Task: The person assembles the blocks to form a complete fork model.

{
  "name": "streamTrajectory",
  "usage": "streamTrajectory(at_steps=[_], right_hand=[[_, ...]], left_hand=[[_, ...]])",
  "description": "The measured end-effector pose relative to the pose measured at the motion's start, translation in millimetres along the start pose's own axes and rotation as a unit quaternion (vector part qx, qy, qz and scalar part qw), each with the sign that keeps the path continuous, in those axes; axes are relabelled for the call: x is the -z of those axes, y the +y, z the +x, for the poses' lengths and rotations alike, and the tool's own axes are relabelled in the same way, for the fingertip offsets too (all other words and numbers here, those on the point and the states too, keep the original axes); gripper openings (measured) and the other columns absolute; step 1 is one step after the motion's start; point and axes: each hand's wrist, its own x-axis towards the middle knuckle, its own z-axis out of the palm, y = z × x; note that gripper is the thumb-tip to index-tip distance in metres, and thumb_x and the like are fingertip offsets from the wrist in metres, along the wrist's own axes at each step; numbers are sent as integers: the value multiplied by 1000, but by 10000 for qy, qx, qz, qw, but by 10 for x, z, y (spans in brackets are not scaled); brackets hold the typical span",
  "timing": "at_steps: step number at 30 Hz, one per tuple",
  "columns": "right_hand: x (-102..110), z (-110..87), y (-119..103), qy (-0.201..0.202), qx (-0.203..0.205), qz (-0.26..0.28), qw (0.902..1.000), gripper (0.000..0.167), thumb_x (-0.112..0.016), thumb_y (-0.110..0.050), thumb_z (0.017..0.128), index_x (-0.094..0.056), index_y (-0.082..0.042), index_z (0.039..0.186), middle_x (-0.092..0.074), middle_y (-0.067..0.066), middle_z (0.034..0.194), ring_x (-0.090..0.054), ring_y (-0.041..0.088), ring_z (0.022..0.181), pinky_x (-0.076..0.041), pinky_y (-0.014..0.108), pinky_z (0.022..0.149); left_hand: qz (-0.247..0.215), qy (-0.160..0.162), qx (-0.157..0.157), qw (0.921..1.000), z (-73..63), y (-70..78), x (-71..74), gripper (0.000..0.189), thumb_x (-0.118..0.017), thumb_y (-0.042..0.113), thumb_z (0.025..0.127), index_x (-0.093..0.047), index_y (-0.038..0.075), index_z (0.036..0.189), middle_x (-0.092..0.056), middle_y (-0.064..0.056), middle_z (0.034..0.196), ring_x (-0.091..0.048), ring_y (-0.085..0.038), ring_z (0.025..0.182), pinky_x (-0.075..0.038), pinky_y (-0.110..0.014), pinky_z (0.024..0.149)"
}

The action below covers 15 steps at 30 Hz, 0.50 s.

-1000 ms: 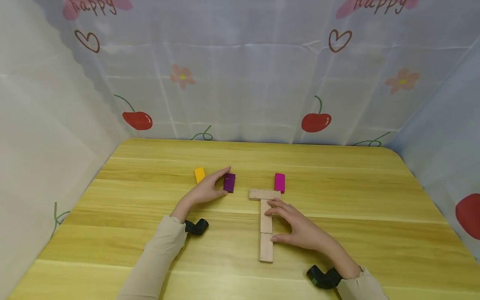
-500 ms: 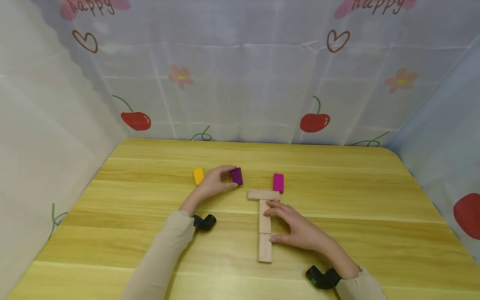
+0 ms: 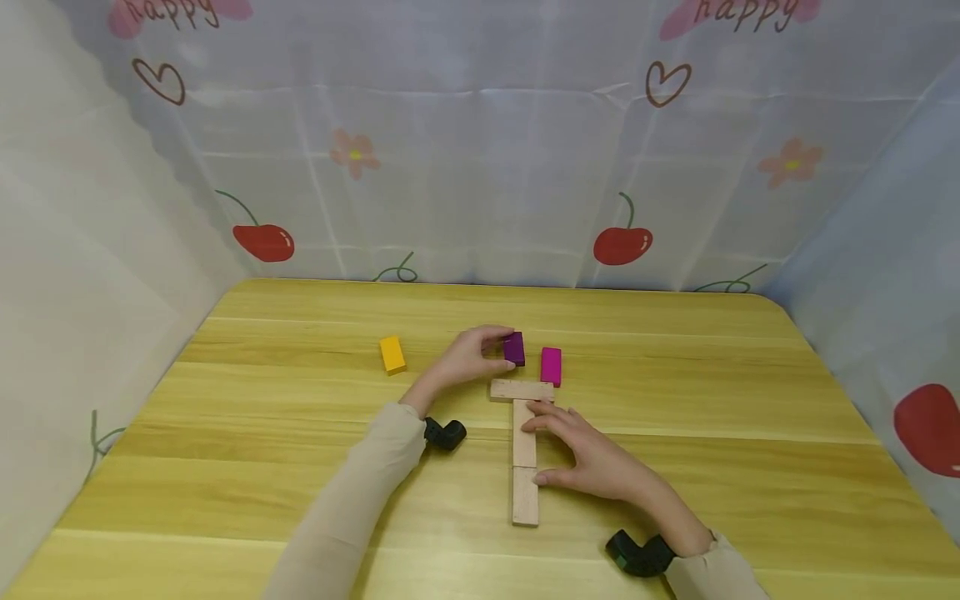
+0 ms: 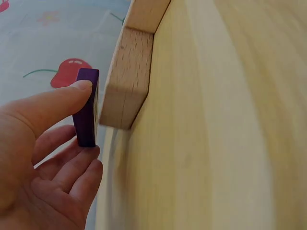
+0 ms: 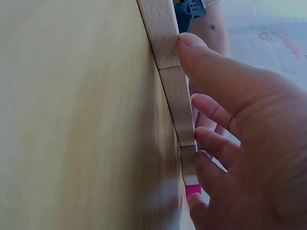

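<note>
My left hand (image 3: 465,360) pinches a purple block (image 3: 514,349) between thumb and fingers. In the left wrist view the purple block (image 4: 85,122) is off the table, beside the end of a plain wooden block (image 4: 125,72). Three plain blocks form a T: a crosswise block (image 3: 517,391) at the far end, then a middle block (image 3: 524,450) and a near block (image 3: 526,500) end to end. A magenta block (image 3: 551,365) stands against the crosswise block's right end. My right hand (image 3: 600,458) rests lightly on the T's stem, fingers loosely bent, thumb touching the near block.
A yellow block (image 3: 392,356) lies alone to the left on the wood-grain table (image 3: 240,417). Behind the table hangs a printed curtain (image 3: 465,167). Black wrist devices sit at the left wrist (image 3: 446,434) and right wrist (image 3: 637,554).
My left hand has taken hold of the purple block and carried it right, away from the yellow block, to behind the crosswise block. My right hand stays on the plain blocks.
</note>
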Motion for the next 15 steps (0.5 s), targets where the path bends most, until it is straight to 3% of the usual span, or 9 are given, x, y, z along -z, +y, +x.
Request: streamTrajectory(at_steps=[15], right_hand=[[-15, -2, 4, 55, 54, -45, 10000, 53, -69, -43, 82, -51, -19, 126, -27, 5, 150, -17, 35, 136, -17, 58, 105]], left_hand=[[656, -182, -390, 9969, 65, -16, -120, 53, -71, 6, 83, -50, -2, 132, -51, -16, 131, -44, -25, 124, -33, -27, 102]])
